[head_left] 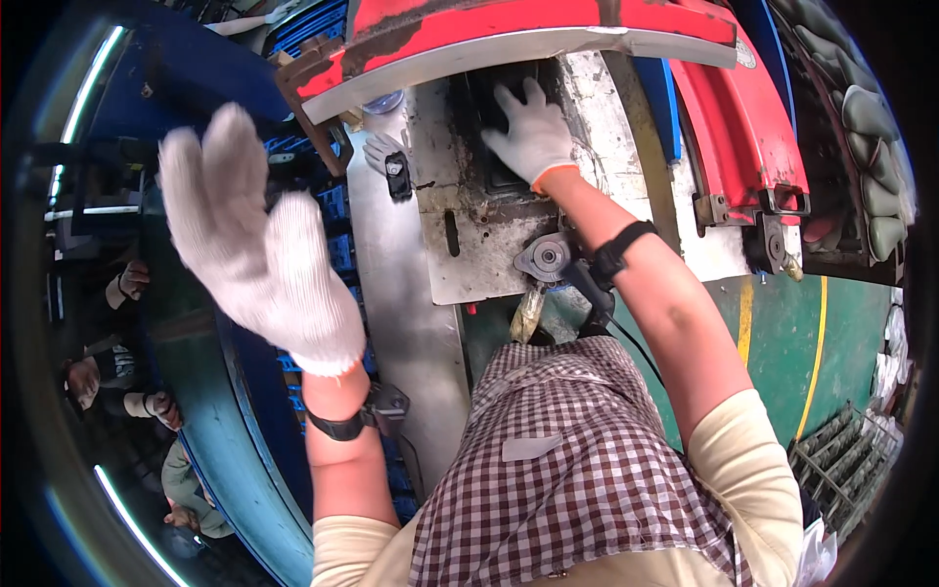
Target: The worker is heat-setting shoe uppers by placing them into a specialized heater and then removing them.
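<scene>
The left hand point(259, 245), in a white knit glove, is raised near the camera, fingers spread wide and holding nothing. Farther away, the right hand point(531, 137), also gloved, lies flat and open on the dark recess point(489, 117) of the machine's worn worktop point(469, 245), just under the red cover point(528, 29).

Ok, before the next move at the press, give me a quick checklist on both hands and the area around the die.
1. Right hand out of the dark die recess: not ok, it lies flat in it.
2. Left hand away from the machine: ok, raised, open, holding nothing.
3. Red guard above the right hand secured: cannot tell.
4. Gloves on both hands: ok.
5. Another person's gloved hand at the plate's left edge: not ok, close by.
</scene>
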Action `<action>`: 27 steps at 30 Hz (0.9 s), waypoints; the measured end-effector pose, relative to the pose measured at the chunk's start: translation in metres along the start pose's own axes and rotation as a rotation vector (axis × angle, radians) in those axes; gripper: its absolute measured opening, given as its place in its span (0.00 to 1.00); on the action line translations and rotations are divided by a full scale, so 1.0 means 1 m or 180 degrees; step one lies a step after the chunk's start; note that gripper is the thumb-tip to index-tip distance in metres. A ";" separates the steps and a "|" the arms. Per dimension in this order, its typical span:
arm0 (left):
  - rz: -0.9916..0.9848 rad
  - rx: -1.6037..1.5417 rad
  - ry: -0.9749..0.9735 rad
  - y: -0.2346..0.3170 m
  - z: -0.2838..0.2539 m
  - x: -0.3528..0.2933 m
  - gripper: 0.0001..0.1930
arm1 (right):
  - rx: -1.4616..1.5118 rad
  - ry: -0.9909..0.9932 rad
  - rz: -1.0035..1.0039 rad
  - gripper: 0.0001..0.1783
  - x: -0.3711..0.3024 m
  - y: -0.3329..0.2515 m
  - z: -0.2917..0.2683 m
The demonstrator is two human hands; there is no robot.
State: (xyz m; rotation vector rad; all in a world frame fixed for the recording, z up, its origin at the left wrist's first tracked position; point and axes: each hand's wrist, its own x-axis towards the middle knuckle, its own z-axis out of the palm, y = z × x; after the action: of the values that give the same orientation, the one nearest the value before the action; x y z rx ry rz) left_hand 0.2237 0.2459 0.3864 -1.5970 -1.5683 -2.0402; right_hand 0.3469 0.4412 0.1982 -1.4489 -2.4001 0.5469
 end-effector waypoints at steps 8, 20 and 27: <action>0.1616 0.1552 -0.1569 -0.003 0.055 0.129 0.25 | -0.0414 -0.0079 -0.0313 0.44 -0.012 -0.021 0.011; -0.0977 0.1169 -0.4045 0.007 0.121 0.137 0.18 | 0.2095 -0.1040 0.0464 0.15 -0.217 0.130 -0.062; -0.2217 0.0826 -0.4807 -0.015 0.130 0.042 0.17 | 0.3175 -0.3645 0.1193 0.39 -0.255 0.152 -0.032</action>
State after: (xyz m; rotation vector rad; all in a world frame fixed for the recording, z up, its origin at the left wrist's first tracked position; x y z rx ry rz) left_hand 0.2800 0.3707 0.3975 -2.9138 -2.8553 -0.2474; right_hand 0.5961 0.2845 0.1453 -1.1534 -1.6989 2.7244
